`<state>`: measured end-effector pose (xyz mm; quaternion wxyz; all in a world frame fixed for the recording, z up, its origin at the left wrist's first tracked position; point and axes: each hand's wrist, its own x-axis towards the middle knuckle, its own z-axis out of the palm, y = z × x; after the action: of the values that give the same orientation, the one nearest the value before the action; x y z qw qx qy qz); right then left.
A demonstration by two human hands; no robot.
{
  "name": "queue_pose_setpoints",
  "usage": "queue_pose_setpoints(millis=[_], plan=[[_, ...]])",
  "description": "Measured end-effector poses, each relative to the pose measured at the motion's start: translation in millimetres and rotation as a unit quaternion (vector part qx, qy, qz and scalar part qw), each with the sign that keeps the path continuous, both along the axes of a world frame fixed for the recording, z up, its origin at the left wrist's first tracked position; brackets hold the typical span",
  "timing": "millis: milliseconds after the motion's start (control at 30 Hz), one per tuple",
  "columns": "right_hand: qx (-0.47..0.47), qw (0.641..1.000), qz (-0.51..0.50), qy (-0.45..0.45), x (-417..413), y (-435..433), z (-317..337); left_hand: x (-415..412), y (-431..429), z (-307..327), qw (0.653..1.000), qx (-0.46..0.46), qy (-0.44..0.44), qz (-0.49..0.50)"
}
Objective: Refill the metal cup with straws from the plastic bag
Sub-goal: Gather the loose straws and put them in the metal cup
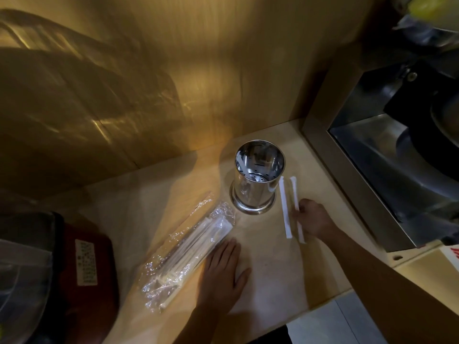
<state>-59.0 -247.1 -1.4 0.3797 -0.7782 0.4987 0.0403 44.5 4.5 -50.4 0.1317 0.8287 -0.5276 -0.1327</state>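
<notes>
Head view: two light, bendable wrapped straws (283, 209) lie under the right hand's (313, 219) loosely spread fingertips (296, 214), beside the metal cup (257, 175); mid-length pinching is judged best. The left hand (223, 271) is pressed flat beside the plastic bag (188, 254).

A pale wooden desk (263, 264) carries everything; a shiny metal cup (257, 178) stands upright near its back; a clear plastic bag (188, 252) of wrapped straws lies slantwise to the left; two wrapped straws (284, 212) lie side by side just right of the cup; a dark red case (84, 266) sits at the left edge; the left hand (223, 271) rests flat on the desk beside the bag.
</notes>
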Motion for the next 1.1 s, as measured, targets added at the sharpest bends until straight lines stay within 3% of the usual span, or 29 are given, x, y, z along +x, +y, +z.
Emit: queue_pose_setpoints(millis=[300, 500, 633, 767, 867, 967, 1033, 1100], plan=[[-0.05, 0.987, 0.036, 0.149, 26.1, 7.3, -4.1, 0.6, 0.1, 2.0, 1.0, 0.016, 0.017, 0.002], [-0.023, 0.984, 0.027, 0.173, 25.1, 10.1, 3.7, 1.0, -0.1, 1.4, 1.0, 0.008, 0.016, 0.0], [0.034, 0.995, -0.067, 0.063, 21.0, -5.4, 19.9, 0.7, -0.7, -1.8, 1.0, -0.004, 0.003, -0.001], [-0.097, 0.989, -0.103, -0.047, 29.0, -26.6, 61.4, -0.4, -0.7, 0.5, 1.0, -0.002, 0.006, 0.005], [-0.189, 0.945, -0.15, -0.219, 41.0, -27.1, 108.1, -0.8, -0.7, 4.3, 1.0, -0.001, 0.016, 0.009], [-0.21, 0.882, -0.14, -0.398, 52.0, -11.5, 151.6, -0.4, -1.0, 6.4, 1.0, 0.005, 0.024, 0.011], [-0.17, 0.887, -0.078, -0.422, 60.2, 1.7, 166.5, -0.3, -1.3, 7.4, 1.0, 0.009, 0.027, 0.011], [-0.141, 0.921, -0.031, -0.363, 69.3, 13.5, 167.2, -0.2, -1.6, 7.5, 0.999, 0.009, 0.029, 0.01]])
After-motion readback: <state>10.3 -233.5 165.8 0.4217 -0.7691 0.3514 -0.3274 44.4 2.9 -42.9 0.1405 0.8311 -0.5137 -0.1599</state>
